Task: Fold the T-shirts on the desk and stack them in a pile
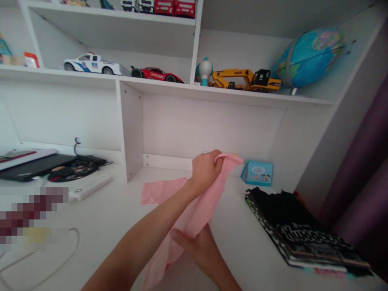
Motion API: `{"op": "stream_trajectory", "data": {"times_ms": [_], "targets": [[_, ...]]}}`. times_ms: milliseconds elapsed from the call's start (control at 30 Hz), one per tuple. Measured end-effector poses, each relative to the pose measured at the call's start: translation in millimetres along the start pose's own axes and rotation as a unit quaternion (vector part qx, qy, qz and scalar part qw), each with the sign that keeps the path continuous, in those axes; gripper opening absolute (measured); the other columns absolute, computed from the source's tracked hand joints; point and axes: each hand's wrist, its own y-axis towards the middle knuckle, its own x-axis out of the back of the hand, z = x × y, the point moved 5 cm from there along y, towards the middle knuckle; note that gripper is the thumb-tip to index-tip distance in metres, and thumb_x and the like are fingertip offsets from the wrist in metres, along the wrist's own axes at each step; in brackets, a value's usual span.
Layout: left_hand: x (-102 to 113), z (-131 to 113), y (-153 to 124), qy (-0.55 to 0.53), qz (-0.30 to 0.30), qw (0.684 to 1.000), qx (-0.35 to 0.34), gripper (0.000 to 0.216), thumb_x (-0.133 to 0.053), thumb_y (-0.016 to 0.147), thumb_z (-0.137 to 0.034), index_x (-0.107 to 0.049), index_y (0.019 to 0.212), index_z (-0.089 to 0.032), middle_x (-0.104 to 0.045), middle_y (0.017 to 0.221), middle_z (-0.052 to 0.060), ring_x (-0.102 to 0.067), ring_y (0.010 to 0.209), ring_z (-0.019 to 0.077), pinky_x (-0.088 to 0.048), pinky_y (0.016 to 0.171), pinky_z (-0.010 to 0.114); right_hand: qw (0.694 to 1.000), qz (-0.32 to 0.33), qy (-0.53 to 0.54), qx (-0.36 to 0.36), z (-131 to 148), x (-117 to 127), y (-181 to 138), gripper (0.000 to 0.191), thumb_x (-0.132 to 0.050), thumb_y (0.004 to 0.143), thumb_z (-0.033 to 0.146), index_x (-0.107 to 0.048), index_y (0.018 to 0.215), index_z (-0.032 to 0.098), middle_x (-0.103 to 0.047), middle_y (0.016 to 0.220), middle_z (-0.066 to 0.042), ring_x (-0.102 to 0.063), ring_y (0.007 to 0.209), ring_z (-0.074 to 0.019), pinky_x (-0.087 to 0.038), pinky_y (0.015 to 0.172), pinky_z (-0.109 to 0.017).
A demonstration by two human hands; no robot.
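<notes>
The left hand [206, 171] and right hand [195, 244] each have their grip closed on a limp, pale-pink garment [209, 206].

Your white desk [242, 246] holds a blue calendar [257, 173]. Nearer you than the calendar lies a black lettered stack [303, 230]; well left of the calendar, a white oblong device [91, 188].

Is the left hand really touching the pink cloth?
Touching. The head view shows the left hand gripping the pink cloth near its raised end.
</notes>
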Motion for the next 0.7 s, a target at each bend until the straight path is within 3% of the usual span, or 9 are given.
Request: {"op": "stream_trajectory", "data": {"times_ms": [67,167,267,367,467,533,633,700], "targets": [[14.2,-0.8,12.9,-0.017,-0.052,0.999,0.0,0.027,-0.036,0.085,-0.026,-0.062,0.083,-0.019,-0.061,0.065,0.003,-0.056,0.061,0.0164,-0.034,0.055,0.024,0.999,-0.032,-0.02,0.002,9.8,-2.7,12.1,0.04,-0.064,0.069,0.033,-0.054,0.104,0.019,-0.06,0.108,-0.007,-0.052,0.105,-0.0223,-0.042,0.089,-0.034],[41.6,15.5,31.7,-0.059,-0.133,0.989,0.008,0.026,-0.039,0.084,-0.025,-0.062,0.078,-0.016,-0.058,0.062,0.002,-0.053,0.059,0.0145,-0.034,0.055,0.023,0.985,-0.11,-0.134,-0.025,1.2,19.5,25.0,0.027,-0.053,0.071,0.026,-0.057,0.095,0.014,-0.064,0.09,-0.009,-0.059,0.085,-0.023,-0.047,0.073,-0.034],[76.5,50.8,46.7,-0.116,-0.217,0.969,0.025,0.023,-0.043,0.083,-0.024,-0.06,0.072,-0.013,-0.054,0.057,0.0,-0.052,0.057,0.0127,-0.036,0.056,0.022,0.947,-0.137,-0.291,-0.011,-9.7,64.3,31.9,0.022,-0.047,0.067,0.019,-0.059,0.084,0.013,-0.063,0.077,-0.007,-0.058,0.069,-0.0211,-0.045,0.062,-0.031],[112.0,88.3,54.7,-0.186,-0.277,0.942,0.036,0.021,-0.045,0.083,-0.025,-0.059,0.074,-0.012,-0.05,0.054,-0.002,-0.049,0.049,0.0095,-0.037,0.05,0.02,0.931,-0.141,-0.336,0.003,-1.3,122.0,32.6,0.017,-0.045,0.068,0.024,-0.059,0.07,0.015,-0.06,0.065,-0.005,-0.055,0.062,-0.0195,-0.041,0.057,-0.028],[145.4,104.8,52.8,-0.236,-0.301,0.923,0.031,0.017,-0.051,0.082,-0.025,-0.06,0.077,-0.011,-0.049,0.053,-0.005,-0.044,0.042,0.0053,-0.037,0.043,0.017,0.916,-0.19,-0.348,0.056,44.9,171.4,22.4,0.025,-0.044,0.072,0.036,-0.059,0.07,0.017,-0.056,0.061,-0.001,-0.052,0.059,-0.0171,-0.039,0.054,-0.026],[168.5,99.2,44.8,-0.264,-0.315,0.912,0.011,0.013,-0.056,0.079,-0.021,-0.06,0.073,-0.011,-0.047,0.051,-0.006,-0.039,0.039,0.0027,-0.034,0.038,0.014,0.888,-0.275,-0.35,0.111,91.0,190.7,6.0,0.026,-0.047,0.073,0.04,-0.061,0.078,0.018,-0.056,0.064,0.001,-0.051,0.06,-0.016,-0.038,0.054,-0.025],[199.5,75.2,28.0,-0.293,-0.312,0.903,-0.034,0.013,-0.059,0.076,-0.015,-0.059,0.063,-0.013,-0.044,0.046,-0.008,-0.034,0.034,0.0013,-0.025,0.032,0.013,0.829,-0.419,-0.328,0.171,154.3,196.9,-26.7,0.021,-0.052,0.076,0.04,-0.061,0.087,0.024,-0.052,0.066,0.002,-0.048,0.059,-0.0146,-0.036,0.052,-0.026],[211.8,60.5,19.4,-0.295,-0.286,0.91,-0.062,0.014,-0.06,0.075,-0.013,-0.058,0.061,-0.014,-0.044,0.044,-0.008,-0.034,0.033,0.0013,-0.022,0.032,0.013,0.796,-0.478,-0.31,0.202,182.2,194.0,-41.9,0.018,-0.05,0.079,0.039,-0.06,0.088,0.028,-0.047,0.063,0.002,-0.043,0.052,-0.0144,-0.032,0.046,-0.027]]}}
